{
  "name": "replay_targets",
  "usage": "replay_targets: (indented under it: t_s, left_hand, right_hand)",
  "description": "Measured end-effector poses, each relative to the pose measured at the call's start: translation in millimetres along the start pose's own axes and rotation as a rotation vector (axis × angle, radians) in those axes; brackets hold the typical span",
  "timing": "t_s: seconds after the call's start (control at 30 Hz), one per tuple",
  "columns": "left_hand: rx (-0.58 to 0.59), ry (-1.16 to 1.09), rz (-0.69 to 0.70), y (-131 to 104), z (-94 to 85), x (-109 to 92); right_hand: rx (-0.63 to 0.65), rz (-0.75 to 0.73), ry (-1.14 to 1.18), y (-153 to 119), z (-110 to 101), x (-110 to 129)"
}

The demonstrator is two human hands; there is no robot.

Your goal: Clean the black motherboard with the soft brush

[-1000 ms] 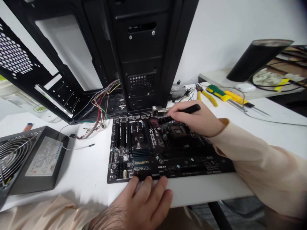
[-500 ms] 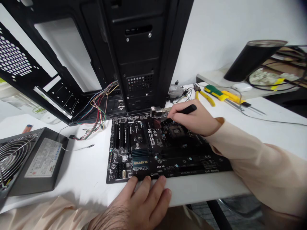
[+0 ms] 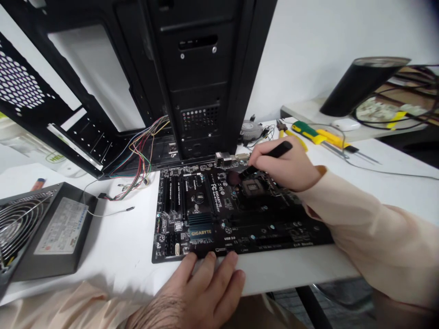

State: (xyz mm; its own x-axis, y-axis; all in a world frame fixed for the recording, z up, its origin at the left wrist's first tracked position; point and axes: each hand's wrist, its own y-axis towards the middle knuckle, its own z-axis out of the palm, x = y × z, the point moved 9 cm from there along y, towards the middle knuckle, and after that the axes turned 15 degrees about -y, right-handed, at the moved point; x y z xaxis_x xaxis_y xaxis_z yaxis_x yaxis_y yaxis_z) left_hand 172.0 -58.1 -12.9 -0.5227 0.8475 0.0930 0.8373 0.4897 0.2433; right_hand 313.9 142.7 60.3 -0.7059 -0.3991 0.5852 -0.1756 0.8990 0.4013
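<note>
To the right of the power supply (image 3: 63, 233), the left hand (image 3: 204, 285) rests with its fingers slightly apart, fingertips at the near edge of the motherboard (image 3: 219, 214), which lies flat on the white table (image 3: 116, 240) in front of the black case (image 3: 202, 89). Farther right, the right hand (image 3: 284, 165) is closed around a dark-handled brush (image 3: 248, 172), its blurred bristles just beside the processor socket (image 3: 253, 187), so brushing the board seems the step in hand; the next stroke calls, I judge, for a light touch near that socket.
</note>
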Motion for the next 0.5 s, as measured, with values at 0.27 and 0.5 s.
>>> replay_targets:
  t_s: [0.27, 0.5]
  left_hand:
    - [-0.055, -0.021, 0.04, 1.4, -4.1, 0.0]
    - [-0.048, -0.035, 0.014, 1.4, -3.1, 0.1]
  right_hand:
    - [0.038, 0.032, 0.171, 1.9, 6.9, 1.3]
    - [0.076, -0.062, 0.045, 0.4, 14.8, 9.5]
